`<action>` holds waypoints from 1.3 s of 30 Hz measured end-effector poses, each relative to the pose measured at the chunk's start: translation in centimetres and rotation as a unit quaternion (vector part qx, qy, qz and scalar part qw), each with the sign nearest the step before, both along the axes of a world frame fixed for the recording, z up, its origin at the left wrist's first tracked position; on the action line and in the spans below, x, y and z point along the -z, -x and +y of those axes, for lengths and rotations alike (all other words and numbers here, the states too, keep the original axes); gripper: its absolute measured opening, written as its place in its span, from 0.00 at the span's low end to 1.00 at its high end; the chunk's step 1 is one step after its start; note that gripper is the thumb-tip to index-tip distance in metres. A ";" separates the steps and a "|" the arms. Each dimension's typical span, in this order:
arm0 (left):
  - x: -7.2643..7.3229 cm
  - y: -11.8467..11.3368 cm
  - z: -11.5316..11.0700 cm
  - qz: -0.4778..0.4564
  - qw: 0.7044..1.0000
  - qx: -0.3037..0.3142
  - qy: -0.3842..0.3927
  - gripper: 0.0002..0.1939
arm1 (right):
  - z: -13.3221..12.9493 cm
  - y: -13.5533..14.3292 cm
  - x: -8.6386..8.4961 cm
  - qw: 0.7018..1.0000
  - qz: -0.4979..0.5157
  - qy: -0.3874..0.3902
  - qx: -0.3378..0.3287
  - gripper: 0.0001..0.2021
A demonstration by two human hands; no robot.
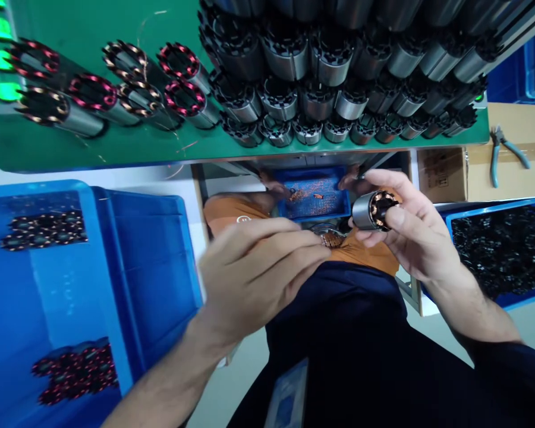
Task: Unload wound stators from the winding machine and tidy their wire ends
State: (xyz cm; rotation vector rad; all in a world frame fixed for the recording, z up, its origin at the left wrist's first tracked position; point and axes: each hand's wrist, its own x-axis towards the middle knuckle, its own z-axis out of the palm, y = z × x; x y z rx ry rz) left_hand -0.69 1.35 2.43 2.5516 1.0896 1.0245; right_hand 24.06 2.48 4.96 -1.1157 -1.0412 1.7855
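Observation:
My right hand (pixel 410 229) grips a motor stator (pixel 369 212), a short silver cylinder with copper windings showing at its open end; the thumb rests at that end. To its left is my left hand (pixel 263 267), back upward and slightly blurred, with its fingers pressed together and curled. Whatever its fingertips hold, if anything, is hidden. A small coppery, ridged thing (pixel 332 239) shows just beyond these fingertips, over my lap. On the green bench top (pixel 129 148), wound stators with red windings (pixel 185 98) and copper windings (pixel 44 106) stand at the left.
Rows of unwound stators (pixel 330 65) crowd the bench. A blue bin (pixel 107 285) at left holds grouped wound stators; a blue tray (pixel 314 208) below has copper scraps. At right are pliers (pixel 502 151) on a cardboard box (pixel 477 172) and a bin of black parts (pixel 508 249).

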 end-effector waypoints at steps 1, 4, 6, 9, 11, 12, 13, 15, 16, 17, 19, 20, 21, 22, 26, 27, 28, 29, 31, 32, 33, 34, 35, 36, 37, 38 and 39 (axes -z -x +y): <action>1.3 -0.3 -0.2 -0.001 0.998 0.005 0.062 0.05 | 0.0 -0.1 -0.1 1.000 -0.012 -0.011 0.004 0.27; 3.9 -0.8 -0.3 -0.098 0.969 -0.044 0.222 0.04 | -0.2 0.2 -0.2 0.998 -0.048 -0.050 0.001 0.29; 3.6 -0.8 -0.1 -0.199 0.942 -0.100 0.249 0.04 | -0.5 0.7 -0.2 0.994 -0.077 -0.076 0.006 0.30; 1.2 -1.3 0.2 -0.293 0.920 -0.100 0.242 0.09 | -0.9 1.6 0.1 0.988 -0.112 -0.104 0.013 0.30; -0.1 -2.0 0.3 -0.321 0.909 -0.080 0.253 0.06 | -1.0 2.0 0.4 0.986 -0.118 -0.117 0.015 0.30; -0.3 -2.3 0.2 -0.328 0.902 -0.073 0.272 0.04 | -1.0 2.0 0.5 0.986 -0.115 -0.123 0.015 0.29; -0.3 -2.7 0.2 -0.333 0.891 -0.067 0.300 0.01 | -1.1 1.9 0.5 0.986 -0.107 -0.126 0.015 0.29; 0.7 -3.0 0.0 -0.344 0.859 -0.051 0.376 0.05 | -1.1 1.5 0.5 0.989 -0.082 -0.122 0.003 0.29; 1.3 -3.1 -0.1 -0.352 0.838 -0.045 0.414 0.06 | -1.1 1.2 0.5 0.991 -0.069 -0.114 -0.010 0.29; 1.8 -3.0 -0.2 -0.360 0.820 -0.045 0.443 0.07 | -1.1 1.0 0.5 0.993 -0.060 -0.103 -0.026 0.30; 2.4 -2.7 -0.1 -0.367 0.801 -0.058 0.469 0.07 | -1.3 0.5 0.5 0.993 -0.054 -0.087 -0.058 0.32; 2.3 -2.4 0.0 -0.365 0.802 -0.056 0.470 0.06 | -1.4 0.4 0.5 0.992 -0.059 -0.084 -0.070 0.33; 2.0 -2.2 0.1 -0.359 0.808 -0.043 0.465 0.06 | -1.5 0.4 0.6 0.991 -0.065 -0.086 -0.079 0.34; 1.6 -1.9 0.3 -0.350 0.817 -0.021 0.458 0.05 | -1.6 0.4 0.7 0.990 -0.071 -0.093 -0.084 0.34; -0.1 -1.3 1.1 -0.314 0.850 0.051 0.420 0.05 | -1.8 0.8 1.1 0.980 -0.101 -0.141 -0.100 0.33; -0.2 -1.2 1.2 -0.310 0.855 0.058 0.412 0.06 | -1.9 0.8 1.1 0.977 -0.108 -0.150 -0.102 0.34; -0.3 -1.1 1.3 -0.306 0.860 0.062 0.404 0.06 | -1.9 0.8 1.1 0.975 -0.115 -0.157 -0.104 0.34; -0.2 -1.1 1.3 -0.303 0.862 0.067 0.400 0.07 | -1.8 0.8 1.1 0.974 -0.119 -0.162 -0.105 0.34; -0.1 -1.0 1.3 -0.295 0.866 0.071 0.398 0.08 | -1.8 0.7 1.2 0.973 -0.123 -0.167 -0.106 0.34; -0.1 -1.0 1.2 -0.289 0.869 0.067 0.396 0.08 | -1.8 0.6 1.2 0.972 -0.127 -0.167 -0.106 0.34; -0.1 -1.0 1.1 -0.282 0.873 0.061 0.393 0.07 | -1.8 0.6 1.2 0.971 -0.134 -0.166 -0.104 0.33; -0.2 -1.0 1.0 -0.274 0.879 0.051 0.387 0.06 | -1.8 0.6 1.2 0.970 -0.143 -0.166 -0.101 0.33; -0.3 -1.1 0.9 -0.265 0.886 0.038 0.379 0.05 | -1.8 0.6 1.3 0.969 -0.156 -0.166 -0.098 0.33; -0.4 -1.2 0.8 -0.255 0.893 0.024 0.369 0.03 | -1.8 0.6 1.3 0.967 -0.171 -0.165 -0.094 0.32; -0.6 -1.3 0.7 -0.245 0.901 0.010 0.359 0.02 | -1.8 0.6 1.3 0.965 -0.186 -0.163 -0.089 0.32; -0.7 -1.4 0.6 -0.236 0.907 -0.002 0.348 0.01 | -1.8 0.7 1.3 0.963 -0.200 -0.162 -0.084 0.31; -0.8 -1.6 0.4 -0.229 0.913 -0.013 0.337 0.01 | -1.8 0.7 1.2 0.961 -0.211 -0.160 -0.078 0.31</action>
